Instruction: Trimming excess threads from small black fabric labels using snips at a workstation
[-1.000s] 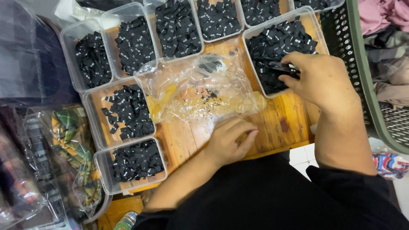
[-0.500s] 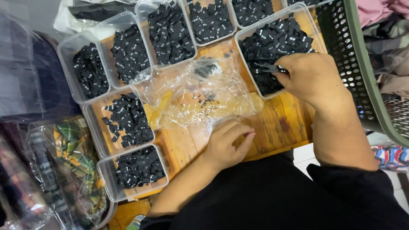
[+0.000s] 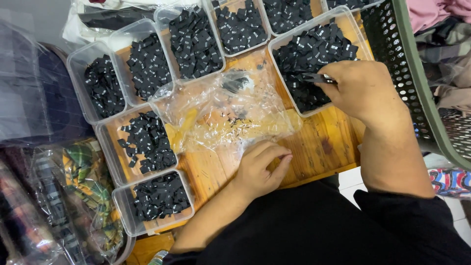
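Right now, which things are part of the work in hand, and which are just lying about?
In use: right hand with small tool over tub of black tags; left hand on plastic bag.
Lying about: other tubs, green basket, bagged cloth.

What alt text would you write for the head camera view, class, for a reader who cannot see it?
The person's right hand holds a small dark tool over a clear tub of black labels, while the left hand rests on a crumpled clear plastic bag. More label-filled tubs ring the wooden table, beside a green basket.
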